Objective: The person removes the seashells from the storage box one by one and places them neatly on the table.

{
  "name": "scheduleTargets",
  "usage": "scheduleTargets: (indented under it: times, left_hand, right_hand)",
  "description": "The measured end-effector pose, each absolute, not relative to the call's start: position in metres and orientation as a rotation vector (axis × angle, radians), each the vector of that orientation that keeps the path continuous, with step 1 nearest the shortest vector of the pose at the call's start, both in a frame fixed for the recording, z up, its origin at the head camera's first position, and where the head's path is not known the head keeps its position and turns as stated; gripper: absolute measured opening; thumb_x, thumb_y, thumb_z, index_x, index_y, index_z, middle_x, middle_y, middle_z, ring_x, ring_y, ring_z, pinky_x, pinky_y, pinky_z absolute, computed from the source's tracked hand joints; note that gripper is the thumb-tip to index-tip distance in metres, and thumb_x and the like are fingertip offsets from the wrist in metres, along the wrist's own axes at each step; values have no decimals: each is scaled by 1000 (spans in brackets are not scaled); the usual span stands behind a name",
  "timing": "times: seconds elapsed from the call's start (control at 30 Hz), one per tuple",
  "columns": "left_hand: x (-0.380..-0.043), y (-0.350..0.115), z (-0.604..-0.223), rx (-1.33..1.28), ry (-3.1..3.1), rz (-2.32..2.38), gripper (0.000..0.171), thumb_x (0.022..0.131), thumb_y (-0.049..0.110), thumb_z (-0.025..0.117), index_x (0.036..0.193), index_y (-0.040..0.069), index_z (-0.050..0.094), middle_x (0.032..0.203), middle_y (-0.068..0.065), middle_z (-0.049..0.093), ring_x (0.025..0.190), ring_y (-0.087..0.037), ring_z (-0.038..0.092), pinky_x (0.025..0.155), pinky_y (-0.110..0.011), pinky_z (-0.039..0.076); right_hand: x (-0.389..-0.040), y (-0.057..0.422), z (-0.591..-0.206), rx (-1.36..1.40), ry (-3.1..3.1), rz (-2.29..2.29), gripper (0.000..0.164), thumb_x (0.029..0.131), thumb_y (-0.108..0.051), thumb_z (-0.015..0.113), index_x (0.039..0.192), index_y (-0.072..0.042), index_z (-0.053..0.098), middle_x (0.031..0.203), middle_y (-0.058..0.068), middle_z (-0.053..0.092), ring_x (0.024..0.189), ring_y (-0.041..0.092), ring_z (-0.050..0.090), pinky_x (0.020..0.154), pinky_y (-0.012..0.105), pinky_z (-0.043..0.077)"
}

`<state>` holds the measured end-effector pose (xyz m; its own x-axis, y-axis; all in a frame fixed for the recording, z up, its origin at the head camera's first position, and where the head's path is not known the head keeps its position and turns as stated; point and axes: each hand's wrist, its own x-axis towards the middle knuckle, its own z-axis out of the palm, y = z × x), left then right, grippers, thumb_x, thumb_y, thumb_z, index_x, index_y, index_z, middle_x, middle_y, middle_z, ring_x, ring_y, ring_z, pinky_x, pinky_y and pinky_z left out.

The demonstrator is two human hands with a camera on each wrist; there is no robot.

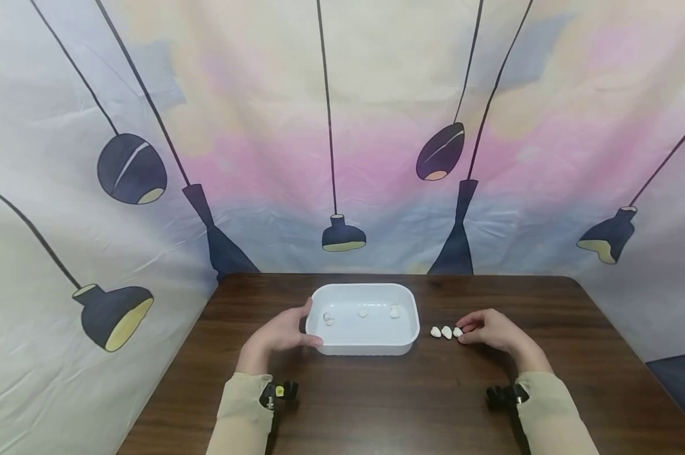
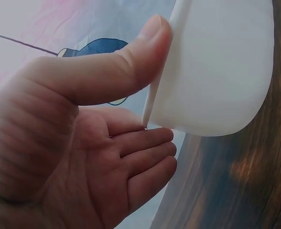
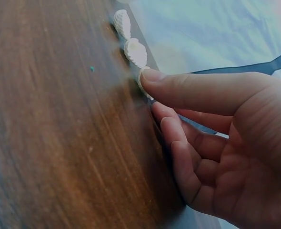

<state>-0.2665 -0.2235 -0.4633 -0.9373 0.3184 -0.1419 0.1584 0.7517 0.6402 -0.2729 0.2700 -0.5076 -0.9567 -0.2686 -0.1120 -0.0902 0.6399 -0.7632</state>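
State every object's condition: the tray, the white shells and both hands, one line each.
White tray: upright, uncovered, containing shells
Shells in the tray: lying spread out
Left shell of the row: on the table, unheld
Middle shell: same
Rightmost shell: pinched; lifted or not, cannot tell
Left hand: gripping the tray's left end
Right hand: pinching the rightmost shell

No readable text, numbers or signs
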Motion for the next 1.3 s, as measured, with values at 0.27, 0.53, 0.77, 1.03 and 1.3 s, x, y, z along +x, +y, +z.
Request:
scheduleTargets:
  times: [0.27,0.53,0.77,1.03,1.3]
  left_hand:
    - [-267,-226,-462,392,2712,956,114,83,34,94,166,-4,27,164,-23,44,149,-40,46,119,-62,39]
    - [-264,-226,-461,400,2713,947,112,83,34,94,166,-4,28,163,-24,46,148,-41,47,117,-63,40]
    - [-265,-226,-462,387,2709,967,111,83,33,94,166,-3,30,163,-22,47,148,-40,48,118,-63,39]
    - [-266,-225,-464,393,2707,980,111,83,33,95,166,-3,31,162,-22,47,147,-39,48,118,-63,39]
    - [-265,-224,-463,387,2712,970,110,83,31,94,166,-3,31,163,-22,47,148,-40,47,118,-64,39]
  right_hand:
    - [-275,268,-506,-279,2641,-1210,30,87,-12,89,112,1,78,96,3,73,90,18,65,79,37,54]
    - [-274,267,-504,-295,2641,-1200,30,87,-12,89,112,1,78,98,3,73,91,18,65,80,37,55]
    - [-274,268,-506,-306,2635,-1205,31,86,-11,89,112,2,77,95,2,72,90,18,64,80,37,53]
    - [-274,270,-506,-298,2623,-1217,34,86,-11,89,115,3,76,98,5,73,90,17,64,78,32,53]
    - [-275,273,-507,-299,2615,-1230,35,87,-12,88,116,4,76,99,3,75,92,17,66,80,33,54]
